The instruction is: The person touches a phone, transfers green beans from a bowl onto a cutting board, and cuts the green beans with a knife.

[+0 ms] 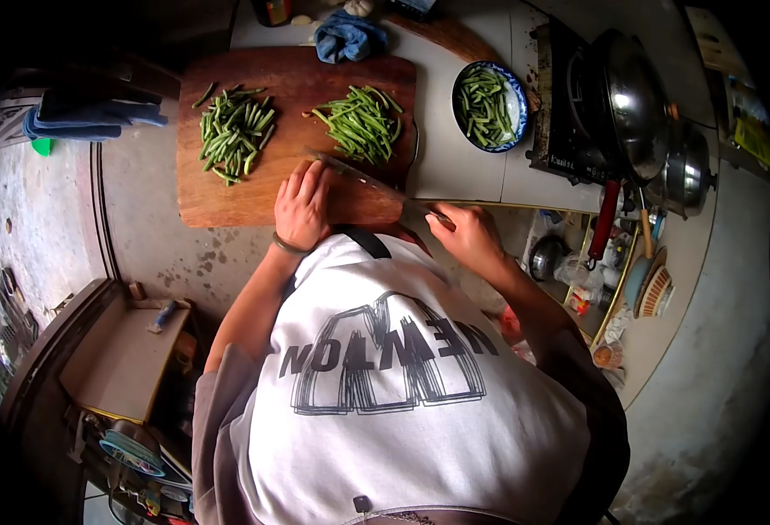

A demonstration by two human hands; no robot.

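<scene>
My right hand (465, 236) is closed around the handle of a kitchen knife (363, 178). The blade slants up and left across the wooden cutting board (227, 197), its tip close to my left fingers. My left hand (302, 206) rests at the board's near edge, fingers curled and close together; whatever lies under the fingertips is hidden. On the board's left side is a pile of cut green beans (238, 131). A second pile of longer green beans (360, 124) lies right of centre, just beyond the blade.
Right of the board, a blue-rimmed bowl (518, 98) holds cut beans. Farther right stand a gas stove (568, 162) and a lidded wok (634, 105) with a red handle (606, 223). A blue cloth (350, 37) touches the board's far edge. Shelves with kitchenware sit below the counter.
</scene>
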